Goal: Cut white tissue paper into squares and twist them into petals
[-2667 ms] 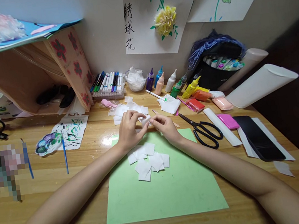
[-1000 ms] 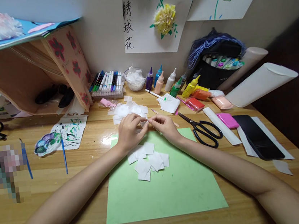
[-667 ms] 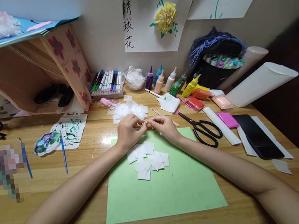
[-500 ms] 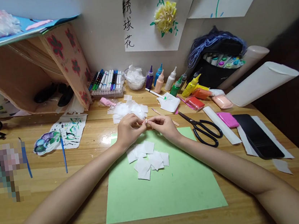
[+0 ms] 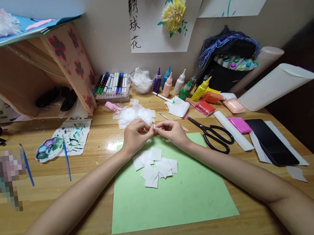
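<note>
Over the far edge of a green sheet (image 5: 173,203), my left hand (image 5: 137,134) and my right hand (image 5: 171,131) meet fingertip to fingertip. Both are closed in a pinch on a tiny white piece of paper (image 5: 154,127), mostly covered by the fingers. Several white paper squares (image 5: 150,174) lie overlapping on the green sheet, just below my hands. Behind my left hand is a looser pile of white paper squares (image 5: 136,115) on the wooden table. Black-handled scissors (image 5: 215,135) rest to the right of my right hand.
A clear bowl of white paper (image 5: 142,82), a marker set (image 5: 113,86) and paint bottles (image 5: 181,84) line the wall. A phone (image 5: 271,141) lies at right. Paintbrushes (image 5: 67,162) and a paint palette (image 5: 49,149) sit left, near a flowered box (image 5: 73,66).
My fingertips have shifted very slightly around the small white paper, which both hands still pinch. The rest of the table stays as it was.
</note>
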`<state>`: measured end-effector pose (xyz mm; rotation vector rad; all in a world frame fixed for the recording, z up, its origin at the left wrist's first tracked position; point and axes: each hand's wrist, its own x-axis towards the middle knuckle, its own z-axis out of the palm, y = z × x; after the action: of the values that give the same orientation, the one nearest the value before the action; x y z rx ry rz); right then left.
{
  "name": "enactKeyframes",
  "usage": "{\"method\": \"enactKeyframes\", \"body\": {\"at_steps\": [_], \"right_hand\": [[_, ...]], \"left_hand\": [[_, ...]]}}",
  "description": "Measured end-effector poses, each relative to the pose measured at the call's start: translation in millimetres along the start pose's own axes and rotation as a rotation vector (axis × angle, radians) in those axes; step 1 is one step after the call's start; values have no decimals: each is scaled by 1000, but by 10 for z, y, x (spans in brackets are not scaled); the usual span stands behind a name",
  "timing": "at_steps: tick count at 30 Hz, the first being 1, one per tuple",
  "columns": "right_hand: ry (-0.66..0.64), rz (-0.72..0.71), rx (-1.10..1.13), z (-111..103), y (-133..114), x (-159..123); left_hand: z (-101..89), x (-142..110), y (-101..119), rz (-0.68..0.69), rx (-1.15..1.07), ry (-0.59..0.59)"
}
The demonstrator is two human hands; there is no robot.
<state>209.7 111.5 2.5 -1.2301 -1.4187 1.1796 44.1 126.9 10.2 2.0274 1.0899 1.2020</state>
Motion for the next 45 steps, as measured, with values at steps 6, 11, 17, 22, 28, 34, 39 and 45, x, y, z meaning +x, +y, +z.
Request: {"method": "enactKeyframes", "body": {"at_steps": [6, 11, 17, 22, 28, 34, 39, 45], "right_hand": [[21, -1, 23, -1, 12, 10], [15, -9, 48, -2, 12, 12], [-24, -23, 12, 10, -13, 4], [14, -42, 0, 21, -19, 8], [38, -95, -29, 15, -12, 21], [88, -78, -22, 23, 6, 43], [75, -35, -65, 35, 33, 41], [-231, -233, -269, 47, -74, -44]], "left_hand": [[-2, -3, 17, 26, 27, -15], [0, -11, 50, 100, 203, -22], [-3, -21, 59, 96, 300, 17], [-20, 2, 54, 0, 187, 86], [-19, 32, 15, -168, 32, 173], [-33, 54, -49, -204, 31, 269], [-72, 83, -130, -267, 172, 314], [-79, 83, -177, -288, 189, 441]]}}
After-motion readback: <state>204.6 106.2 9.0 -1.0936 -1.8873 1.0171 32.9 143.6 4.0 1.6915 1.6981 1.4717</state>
